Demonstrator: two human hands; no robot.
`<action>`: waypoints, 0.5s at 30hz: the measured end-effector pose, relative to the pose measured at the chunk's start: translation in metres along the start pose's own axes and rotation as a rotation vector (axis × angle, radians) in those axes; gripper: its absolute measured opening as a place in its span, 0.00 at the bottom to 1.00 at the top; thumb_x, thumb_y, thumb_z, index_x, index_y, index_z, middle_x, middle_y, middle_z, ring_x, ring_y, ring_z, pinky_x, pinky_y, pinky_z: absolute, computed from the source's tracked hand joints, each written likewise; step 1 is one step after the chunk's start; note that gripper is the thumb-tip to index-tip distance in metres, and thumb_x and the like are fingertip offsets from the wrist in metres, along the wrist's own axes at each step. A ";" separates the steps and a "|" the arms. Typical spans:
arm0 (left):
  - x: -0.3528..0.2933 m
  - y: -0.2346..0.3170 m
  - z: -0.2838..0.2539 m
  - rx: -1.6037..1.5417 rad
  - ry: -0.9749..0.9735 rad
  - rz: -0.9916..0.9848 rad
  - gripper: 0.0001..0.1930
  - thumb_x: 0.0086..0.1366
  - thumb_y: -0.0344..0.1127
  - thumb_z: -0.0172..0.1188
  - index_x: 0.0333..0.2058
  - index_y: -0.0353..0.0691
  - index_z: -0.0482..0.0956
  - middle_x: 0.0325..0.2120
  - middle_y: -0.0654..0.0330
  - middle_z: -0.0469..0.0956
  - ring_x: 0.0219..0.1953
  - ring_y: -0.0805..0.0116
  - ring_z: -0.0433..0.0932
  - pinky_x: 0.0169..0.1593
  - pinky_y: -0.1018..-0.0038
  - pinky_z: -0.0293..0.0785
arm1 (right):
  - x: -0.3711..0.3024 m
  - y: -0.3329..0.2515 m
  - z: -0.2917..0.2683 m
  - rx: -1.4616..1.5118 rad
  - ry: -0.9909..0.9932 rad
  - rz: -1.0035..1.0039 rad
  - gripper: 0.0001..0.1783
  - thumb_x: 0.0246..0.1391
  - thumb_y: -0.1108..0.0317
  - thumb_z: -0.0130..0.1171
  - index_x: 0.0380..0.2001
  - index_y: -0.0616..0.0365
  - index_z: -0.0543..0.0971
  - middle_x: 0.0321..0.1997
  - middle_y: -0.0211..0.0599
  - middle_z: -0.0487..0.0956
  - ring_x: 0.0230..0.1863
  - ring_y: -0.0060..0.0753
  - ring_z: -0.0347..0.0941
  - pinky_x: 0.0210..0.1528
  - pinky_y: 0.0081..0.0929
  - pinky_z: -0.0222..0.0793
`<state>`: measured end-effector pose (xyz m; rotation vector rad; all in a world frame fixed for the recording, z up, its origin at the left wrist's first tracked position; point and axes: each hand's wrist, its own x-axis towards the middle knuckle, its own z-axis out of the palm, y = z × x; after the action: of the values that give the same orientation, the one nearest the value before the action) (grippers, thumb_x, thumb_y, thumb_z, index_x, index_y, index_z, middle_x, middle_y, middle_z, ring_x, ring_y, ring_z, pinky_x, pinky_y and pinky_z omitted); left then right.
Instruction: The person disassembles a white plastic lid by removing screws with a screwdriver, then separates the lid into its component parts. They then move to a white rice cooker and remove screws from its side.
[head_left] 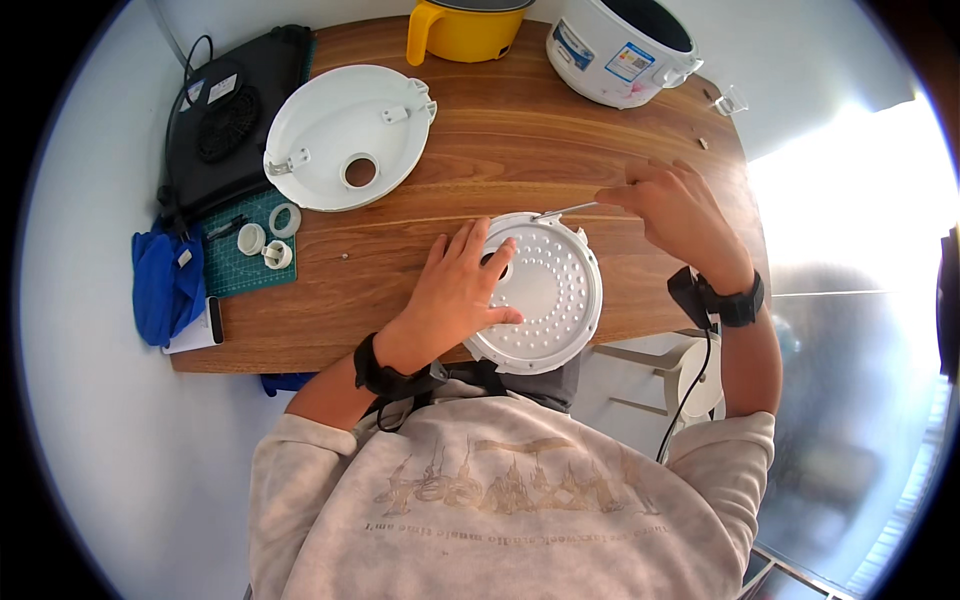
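Observation:
A round white rice cooker lid part with rows of small raised dimples lies at the table's front edge, partly overhanging it. My left hand is spread over its left side and holds it, with thumb and index finger on the dimpled face. The hand partly covers a dark hole there. In the closed fingers of my right hand is a thin metal screwdriver. Its shaft points left, and its tip touches the far rim of the lid part. The handle is mostly hidden inside my hand.
Behind on the left lies a larger white lid shell with a hole. White rice cooker body and yellow pot stand at the back. Left are a black appliance base, green cutting mat, tape roll and blue cloth.

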<state>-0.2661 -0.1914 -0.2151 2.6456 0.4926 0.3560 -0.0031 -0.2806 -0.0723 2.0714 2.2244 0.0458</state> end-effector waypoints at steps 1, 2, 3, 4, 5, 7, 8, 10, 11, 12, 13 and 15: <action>0.000 0.000 -0.001 -0.006 -0.003 0.003 0.45 0.51 0.62 0.72 0.63 0.44 0.69 0.66 0.42 0.58 0.67 0.44 0.62 0.67 0.50 0.60 | 0.003 0.004 0.001 -0.067 0.049 -0.071 0.23 0.46 0.79 0.60 0.43 0.42 0.87 0.34 0.31 0.78 0.41 0.38 0.74 0.49 0.36 0.67; 0.000 -0.001 -0.001 -0.009 -0.004 0.005 0.45 0.51 0.62 0.72 0.63 0.44 0.69 0.66 0.42 0.58 0.67 0.44 0.62 0.67 0.50 0.60 | 0.007 0.005 0.003 -0.158 0.107 -0.126 0.22 0.46 0.78 0.60 0.42 0.41 0.87 0.35 0.29 0.78 0.43 0.36 0.73 0.51 0.36 0.66; 0.000 -0.002 -0.001 -0.012 -0.006 0.008 0.45 0.51 0.62 0.72 0.63 0.44 0.69 0.66 0.42 0.58 0.67 0.44 0.62 0.67 0.50 0.60 | 0.012 0.005 0.005 -0.250 0.165 -0.180 0.21 0.47 0.77 0.60 0.42 0.40 0.87 0.36 0.27 0.78 0.45 0.34 0.72 0.53 0.35 0.64; 0.001 -0.002 -0.001 -0.014 -0.006 0.011 0.45 0.51 0.62 0.72 0.63 0.44 0.69 0.66 0.42 0.58 0.67 0.44 0.62 0.67 0.50 0.61 | 0.016 0.004 0.006 -0.342 0.225 -0.235 0.20 0.47 0.76 0.60 0.41 0.39 0.87 0.37 0.25 0.77 0.47 0.32 0.71 0.55 0.35 0.63; 0.001 -0.002 -0.002 -0.011 -0.011 0.009 0.45 0.51 0.62 0.72 0.63 0.44 0.69 0.66 0.42 0.58 0.67 0.44 0.62 0.67 0.50 0.61 | 0.019 0.001 0.005 -0.374 0.230 -0.251 0.19 0.47 0.75 0.60 0.41 0.39 0.87 0.38 0.24 0.77 0.48 0.32 0.70 0.56 0.35 0.62; 0.001 -0.002 -0.003 -0.006 -0.019 0.006 0.45 0.51 0.62 0.72 0.63 0.43 0.69 0.66 0.42 0.58 0.67 0.44 0.63 0.67 0.51 0.61 | 0.023 -0.004 -0.001 -0.438 0.240 -0.281 0.18 0.47 0.72 0.61 0.40 0.38 0.87 0.38 0.22 0.77 0.49 0.30 0.69 0.58 0.33 0.61; 0.001 -0.001 -0.003 -0.009 -0.012 0.007 0.45 0.52 0.62 0.72 0.63 0.43 0.69 0.66 0.43 0.58 0.66 0.44 0.63 0.67 0.51 0.61 | 0.020 -0.003 -0.001 -0.431 0.228 -0.272 0.18 0.48 0.72 0.61 0.41 0.39 0.87 0.41 0.25 0.77 0.48 0.31 0.71 0.56 0.34 0.63; 0.001 -0.001 -0.003 -0.016 0.005 0.006 0.44 0.52 0.62 0.71 0.62 0.43 0.69 0.66 0.43 0.59 0.66 0.44 0.64 0.67 0.51 0.61 | 0.011 -0.001 0.000 -0.417 0.204 -0.257 0.18 0.49 0.72 0.61 0.44 0.41 0.85 0.47 0.30 0.77 0.45 0.33 0.75 0.54 0.35 0.66; 0.000 -0.002 -0.002 -0.019 0.013 0.006 0.44 0.52 0.62 0.72 0.62 0.43 0.70 0.65 0.43 0.60 0.65 0.44 0.64 0.67 0.51 0.62 | 0.005 -0.001 0.001 -0.248 0.193 -0.185 0.17 0.51 0.72 0.61 0.44 0.44 0.85 0.45 0.33 0.78 0.43 0.37 0.76 0.51 0.36 0.68; -0.001 -0.002 -0.001 -0.022 0.021 0.006 0.45 0.51 0.63 0.72 0.62 0.43 0.70 0.64 0.44 0.60 0.65 0.44 0.64 0.66 0.51 0.62 | -0.004 -0.003 0.003 -0.078 0.181 -0.112 0.16 0.52 0.71 0.61 0.45 0.46 0.84 0.43 0.36 0.79 0.42 0.40 0.77 0.48 0.37 0.70; -0.001 -0.003 0.001 -0.027 0.031 0.010 0.45 0.51 0.63 0.72 0.61 0.43 0.70 0.63 0.44 0.61 0.64 0.45 0.65 0.66 0.51 0.62 | -0.013 -0.007 0.005 0.087 0.168 -0.037 0.16 0.53 0.71 0.61 0.46 0.49 0.84 0.41 0.39 0.79 0.41 0.44 0.78 0.45 0.39 0.71; -0.001 -0.001 0.003 0.024 0.079 0.009 0.46 0.49 0.66 0.71 0.60 0.43 0.71 0.59 0.44 0.63 0.63 0.44 0.65 0.65 0.50 0.64 | -0.029 -0.025 0.013 0.402 0.098 0.172 0.16 0.56 0.71 0.59 0.48 0.55 0.82 0.37 0.47 0.80 0.37 0.51 0.78 0.40 0.42 0.72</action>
<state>-0.2663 -0.1919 -0.2185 2.6662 0.5127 0.4612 -0.0250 -0.3118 -0.0857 2.5101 2.2532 -0.3201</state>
